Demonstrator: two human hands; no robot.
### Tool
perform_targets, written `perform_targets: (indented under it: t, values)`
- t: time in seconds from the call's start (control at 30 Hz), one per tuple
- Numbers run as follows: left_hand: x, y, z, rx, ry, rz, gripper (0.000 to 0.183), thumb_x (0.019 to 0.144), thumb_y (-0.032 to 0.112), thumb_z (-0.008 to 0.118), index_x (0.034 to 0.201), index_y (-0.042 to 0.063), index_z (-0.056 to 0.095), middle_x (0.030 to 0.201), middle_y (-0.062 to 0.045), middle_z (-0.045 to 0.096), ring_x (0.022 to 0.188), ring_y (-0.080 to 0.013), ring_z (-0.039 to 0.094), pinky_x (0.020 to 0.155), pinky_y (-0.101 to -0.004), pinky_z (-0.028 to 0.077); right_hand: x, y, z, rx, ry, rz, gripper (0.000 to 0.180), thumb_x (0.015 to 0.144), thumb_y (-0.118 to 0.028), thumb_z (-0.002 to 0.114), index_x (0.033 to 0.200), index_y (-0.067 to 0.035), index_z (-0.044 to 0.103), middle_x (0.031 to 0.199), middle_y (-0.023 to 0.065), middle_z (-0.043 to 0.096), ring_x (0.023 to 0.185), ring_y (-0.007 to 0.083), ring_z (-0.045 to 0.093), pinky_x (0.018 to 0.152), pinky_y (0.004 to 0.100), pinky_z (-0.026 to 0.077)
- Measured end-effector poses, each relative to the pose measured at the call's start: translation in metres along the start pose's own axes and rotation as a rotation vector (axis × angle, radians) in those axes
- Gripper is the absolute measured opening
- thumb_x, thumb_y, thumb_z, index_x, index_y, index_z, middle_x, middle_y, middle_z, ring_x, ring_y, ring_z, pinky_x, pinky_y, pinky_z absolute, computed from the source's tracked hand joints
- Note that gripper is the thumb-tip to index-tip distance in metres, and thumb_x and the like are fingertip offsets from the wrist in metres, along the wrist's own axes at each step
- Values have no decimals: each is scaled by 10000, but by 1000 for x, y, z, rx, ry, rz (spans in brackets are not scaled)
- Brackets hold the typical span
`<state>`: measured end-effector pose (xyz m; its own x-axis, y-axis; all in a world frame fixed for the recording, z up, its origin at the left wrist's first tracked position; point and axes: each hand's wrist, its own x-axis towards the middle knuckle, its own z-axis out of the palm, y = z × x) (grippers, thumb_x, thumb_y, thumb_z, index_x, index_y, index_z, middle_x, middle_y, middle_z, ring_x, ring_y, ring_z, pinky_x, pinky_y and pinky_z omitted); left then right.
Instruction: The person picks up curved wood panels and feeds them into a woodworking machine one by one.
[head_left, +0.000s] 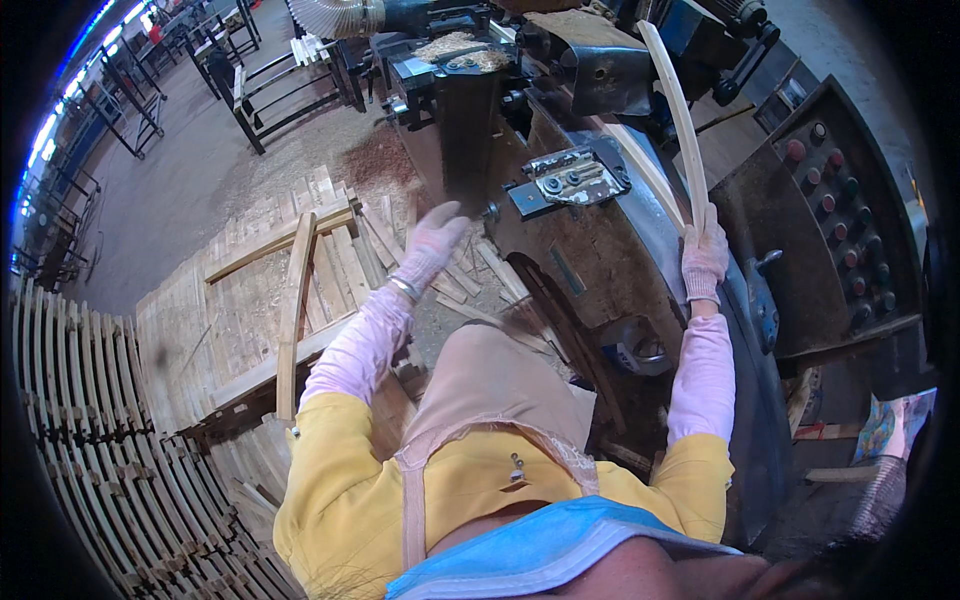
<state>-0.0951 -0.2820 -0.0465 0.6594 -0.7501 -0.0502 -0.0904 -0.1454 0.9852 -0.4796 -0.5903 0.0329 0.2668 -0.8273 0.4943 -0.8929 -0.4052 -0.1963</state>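
My right hand (704, 251), in a pale knit glove, grips the near end of a long wooden strip (677, 112) that slants up and away. A second wooden strip (641, 161) lies along the machine bed (660, 247), its near end close to the same hand; whether that hand also touches it I cannot tell. My left hand (435, 238), gloved too, is in the air left of the woodworking machine, empty with its fingers apart. Between the hands, a metal guide block (574, 180) is bolted to the machine.
Stacked boards (247, 300) rise at left, with loose strips on top. Slatted wood stacks (97, 420) stand behind them. A button panel (840, 217) flanks the bed at right. Wood offcuts (502, 274) litter the floor. Another person's arm (885, 480) shows at lower right.
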Motion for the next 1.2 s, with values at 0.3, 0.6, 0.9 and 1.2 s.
perform_targets:
  t: [0.3, 0.6, 0.9, 1.2]
  values:
    - [-96, -112, -250, 1227, 586, -571, 902, 752, 442, 806, 1502, 58, 482, 1481, -230, 559, 1375, -365, 538, 1116, -450, 452, -156, 170, -131, -76, -137, -176, 437, 967, -282, 671, 1387, -161, 665, 1037, 157, 661, 976, 358, 624, 871, 456, 504]
    - [-82, -152, -286, 909, 530, -516, 462, 793, 280, 699, 1179, 29, 666, 1038, -246, 734, 1011, -410, 709, 871, -484, 552, -89, 122, -87, -95, -9, -308, 308, 915, -295, 728, 1187, -153, 757, 1139, 146, 708, 1078, 330, 653, 941, 436, 510]
    - [6, 74, -116, -556, 310, 70, 403, 917, 148, 721, 1263, 39, 546, 817, -45, 617, 638, -179, 621, 537, -331, 537, 0, -46, -14, 73, -315, -173, 399, 926, -328, 696, 1272, -130, 717, 1165, 155, 732, 1104, 352, 673, 948, 435, 534]
    - [22, 131, 51, -682, -29, 279, 635, 947, 195, 672, 1488, 20, 387, 1306, -226, 589, 1135, -322, 615, 997, -443, 528, -98, -140, -71, 882, -492, -298, 609, 899, -203, 747, 1462, -53, 569, 1415, 163, 616, 1313, 275, 578, 1142, 366, 415]
